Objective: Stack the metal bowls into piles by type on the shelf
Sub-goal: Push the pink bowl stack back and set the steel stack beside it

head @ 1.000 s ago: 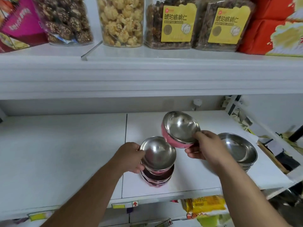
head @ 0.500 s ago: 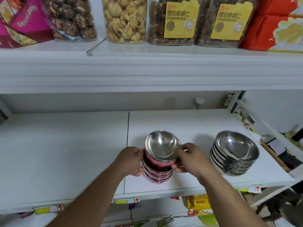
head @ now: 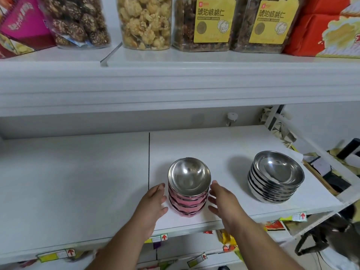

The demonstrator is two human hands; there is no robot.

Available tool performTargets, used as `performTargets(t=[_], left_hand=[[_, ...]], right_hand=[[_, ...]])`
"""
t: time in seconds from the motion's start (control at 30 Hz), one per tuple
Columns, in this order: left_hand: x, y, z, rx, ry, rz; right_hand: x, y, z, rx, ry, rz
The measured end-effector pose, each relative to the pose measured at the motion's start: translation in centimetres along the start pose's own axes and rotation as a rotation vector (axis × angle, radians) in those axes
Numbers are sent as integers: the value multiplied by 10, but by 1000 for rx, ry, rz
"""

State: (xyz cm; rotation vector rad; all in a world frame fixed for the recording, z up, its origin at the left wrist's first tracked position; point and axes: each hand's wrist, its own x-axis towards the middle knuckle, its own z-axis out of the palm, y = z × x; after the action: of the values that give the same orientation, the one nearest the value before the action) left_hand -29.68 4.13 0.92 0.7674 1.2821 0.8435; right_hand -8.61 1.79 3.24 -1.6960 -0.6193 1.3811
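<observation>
A pile of several pink-sided metal bowls [head: 189, 191] stands upright near the front of the white shelf [head: 78, 182]. To its right sits a separate pile of several wider plain steel bowls [head: 275, 178]. My left hand [head: 153, 205] is just left of the pink pile, fingers apart, a small gap from it. On the pile's right side my right hand [head: 222, 199] is also open and holds nothing.
The upper shelf [head: 175, 80] juts out above, carrying clear snack jars [head: 144, 22] and red boxes [head: 327, 26]. The shelf's right end has a slanted white rail [head: 311, 149] with clutter behind. Price tags [head: 157, 238] line the front edge.
My right hand brought a pink bowl down onto the pink pile, and then both hands let go and drew slightly apart from it. The view has shifted a little downward.
</observation>
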Motion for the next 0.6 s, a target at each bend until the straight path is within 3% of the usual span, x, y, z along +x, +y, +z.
performTargets(t=[0.17, 0.6], left_hand=[[-7, -3, 12, -58, -102, -6], [-40, 9, 16, 2, 117, 109]], right_hand=[[-1, 8, 5, 174, -93, 64], [-16, -12, 13, 181, -235, 52]])
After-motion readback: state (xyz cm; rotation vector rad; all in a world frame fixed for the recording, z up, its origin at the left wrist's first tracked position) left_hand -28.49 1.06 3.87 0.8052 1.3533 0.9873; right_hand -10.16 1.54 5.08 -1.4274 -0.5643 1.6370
